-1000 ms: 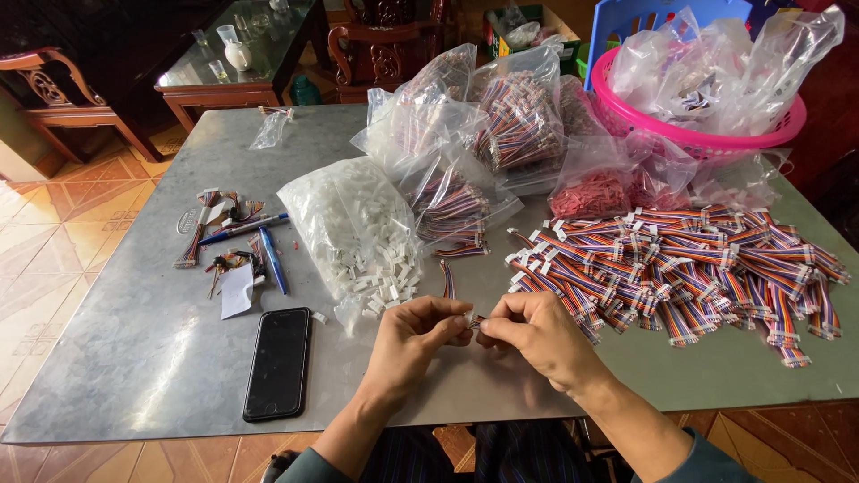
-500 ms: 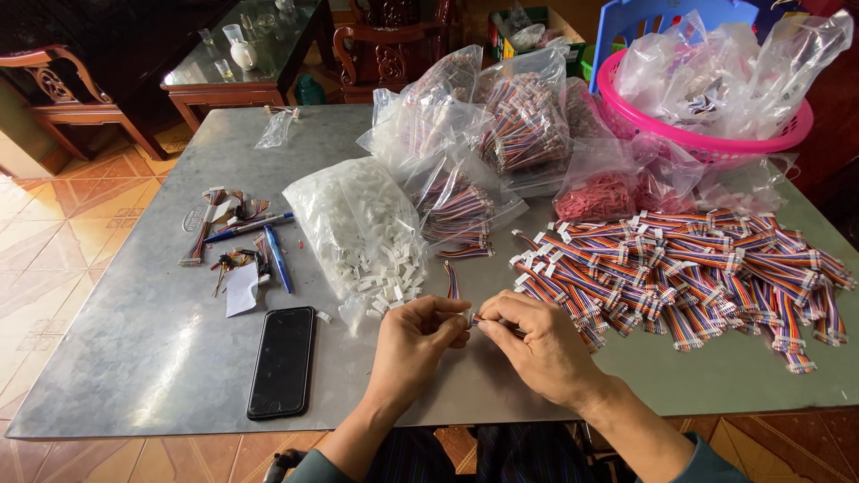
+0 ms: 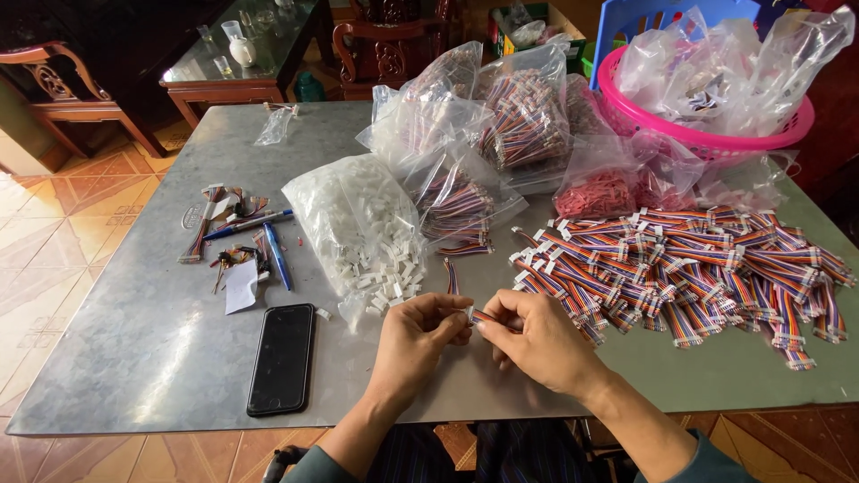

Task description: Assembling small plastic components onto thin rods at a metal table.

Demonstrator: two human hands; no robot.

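My left hand (image 3: 416, 344) and my right hand (image 3: 535, 338) meet at the near edge of a grey metal table (image 3: 143, 340). Between the fingertips is a short rainbow ribbon cable (image 3: 483, 317) with a small white connector (image 3: 469, 313) at its left end; both hands pinch it. Just beyond my left hand an open clear bag of white plastic connectors (image 3: 358, 224) spills onto the table. To the right of my hands lies a big pile of finished rainbow cables (image 3: 689, 268).
A black phone (image 3: 282, 358) lies left of my hands. Two blue pens (image 3: 276, 255) and cable scraps lie further left. Bags of cables (image 3: 523, 121) and a pink basket (image 3: 716, 134) of bags stand at the back. Wooden chairs and a glass table are beyond.
My hands stay together on the cable, fingers shifting only slightly. The view has tilted a little; nothing on the table has moved.
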